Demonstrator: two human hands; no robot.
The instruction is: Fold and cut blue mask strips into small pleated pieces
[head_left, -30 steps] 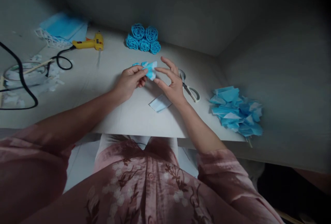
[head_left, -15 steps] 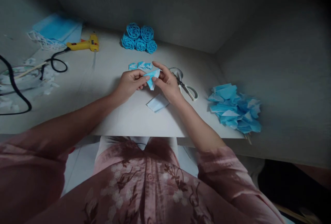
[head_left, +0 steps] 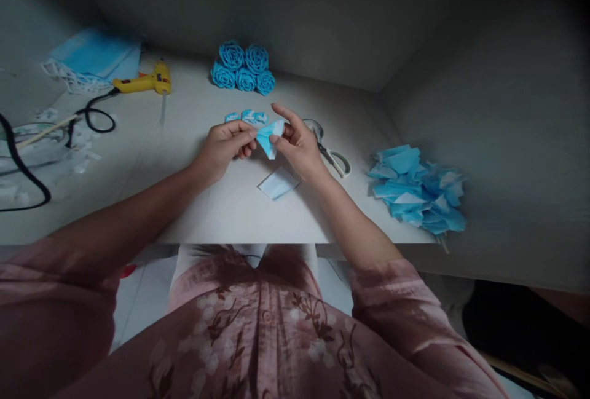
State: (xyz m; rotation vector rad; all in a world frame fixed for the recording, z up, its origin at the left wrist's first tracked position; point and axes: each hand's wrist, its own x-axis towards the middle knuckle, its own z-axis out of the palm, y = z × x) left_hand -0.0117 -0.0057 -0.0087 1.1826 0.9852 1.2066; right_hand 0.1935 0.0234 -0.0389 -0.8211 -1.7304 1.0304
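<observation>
Between my two hands, above the white table, is a folded piece of blue-and-white mask fabric [head_left: 266, 139], gathered to a point at its left end. My left hand [head_left: 230, 141] pinches that narrow end between thumb and fingertips. At the wider right side, my right hand [head_left: 297, 144] grips it with the thumb in front and its index finger raised. Below them a pale flat rectangular fabric piece [head_left: 278, 184] lies on the table. Just beyond my hands sit several small folded blue-and-white pieces [head_left: 254, 117], partly hidden. Scissors with white handles [head_left: 338, 162] rest beside my right wrist.
Rolled blue fabric roses [head_left: 246, 67] are stacked at the back. A yellow glue gun [head_left: 145, 82] lies at the left before stacked blue masks [head_left: 94, 55]. White scraps [head_left: 83, 150] and a black cable [head_left: 27, 171] occupy the left. Blue fabric flowers [head_left: 417, 190] lie at the right edge.
My left hand has shifted slightly left along the folded fabric to its narrow tip, showing more of the blue side. The whole view has moved a little.
</observation>
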